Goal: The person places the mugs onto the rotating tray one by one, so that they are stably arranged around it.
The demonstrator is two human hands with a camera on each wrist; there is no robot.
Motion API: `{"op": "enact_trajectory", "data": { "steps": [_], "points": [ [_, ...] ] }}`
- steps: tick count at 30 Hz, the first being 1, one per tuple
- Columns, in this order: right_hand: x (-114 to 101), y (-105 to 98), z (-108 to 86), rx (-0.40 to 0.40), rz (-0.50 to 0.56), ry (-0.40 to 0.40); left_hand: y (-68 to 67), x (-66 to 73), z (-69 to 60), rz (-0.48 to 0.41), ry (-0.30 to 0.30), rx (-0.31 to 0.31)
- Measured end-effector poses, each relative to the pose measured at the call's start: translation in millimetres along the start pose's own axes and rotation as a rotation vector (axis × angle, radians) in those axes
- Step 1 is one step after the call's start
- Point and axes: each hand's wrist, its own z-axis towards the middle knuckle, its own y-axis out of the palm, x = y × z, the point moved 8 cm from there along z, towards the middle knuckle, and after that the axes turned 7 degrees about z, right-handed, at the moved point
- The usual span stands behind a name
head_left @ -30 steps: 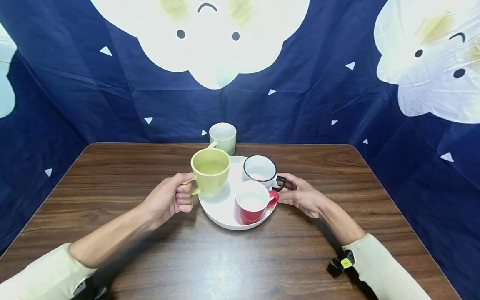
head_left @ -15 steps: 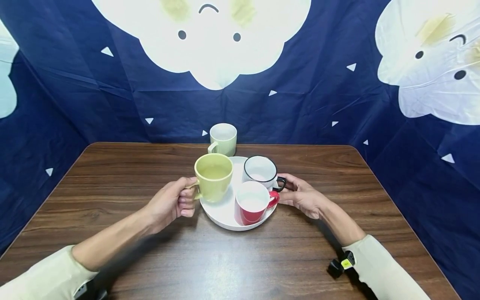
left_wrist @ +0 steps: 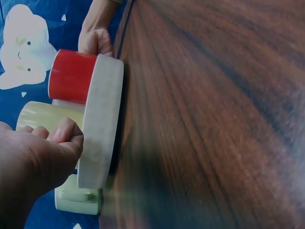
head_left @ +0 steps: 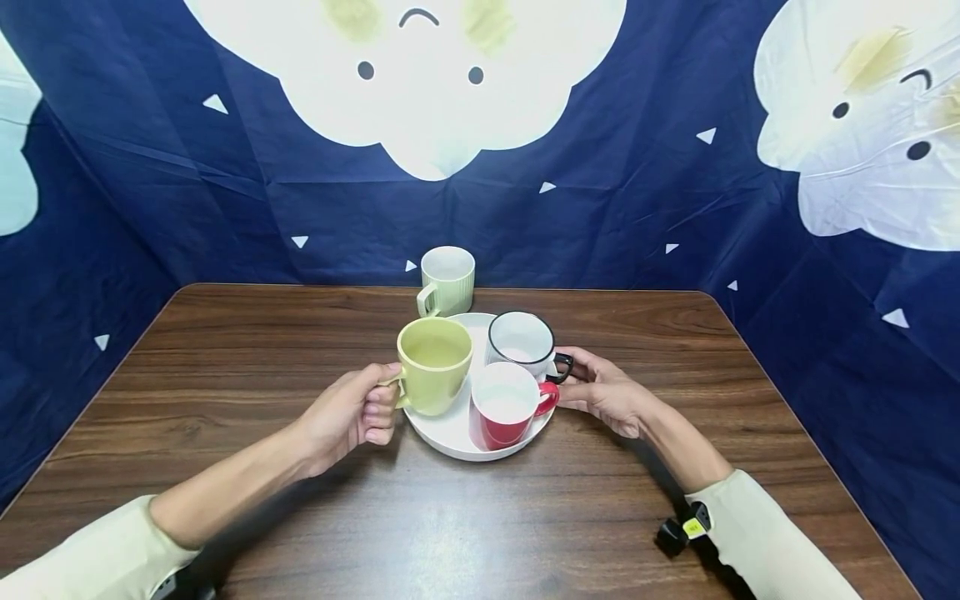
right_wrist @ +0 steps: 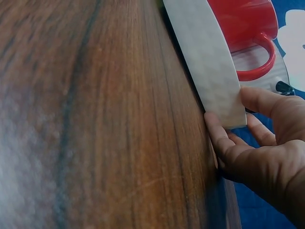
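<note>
My left hand (head_left: 352, 417) grips the handle of a yellow-green mug (head_left: 435, 375), fingers curled round it. The mug is upright over the left part of a round white tray (head_left: 442, 437); in the left wrist view the tray's rim (left_wrist: 102, 124) hides its base, so I cannot tell whether it touches down. A red mug with a white inside (head_left: 504, 408) and a white mug with a black rim and handle (head_left: 521, 337) stand on the tray's right part. My right hand (head_left: 603, 396) pinches the tray's right edge, thumb and fingers on its wall (right_wrist: 214, 62).
A pale green ribbed mug (head_left: 447, 283) stands just behind the tray, near the back edge of the wooden table (head_left: 585, 517). Behind the table hangs a dark blue cloth (head_left: 315, 208) with white clouds.
My left hand has moved the yellow-green mug a little to the right and nearer me, lower over the tray. The right hand and the tray stay in place.
</note>
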Motion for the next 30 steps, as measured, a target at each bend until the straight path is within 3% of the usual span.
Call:
{"op": "enact_trajectory", "data": {
  "steps": [17,30],
  "points": [
    [-3.9,-0.9,0.2,-0.003,-0.015,0.01,15.9,-4.0,-9.9,0.006,-0.048,-0.005],
    [-2.5,1.6,-1.5,-0.019,0.013,-0.008,32.5,-4.9,-22.0,0.108,0.045,-0.049]
  ]
}}
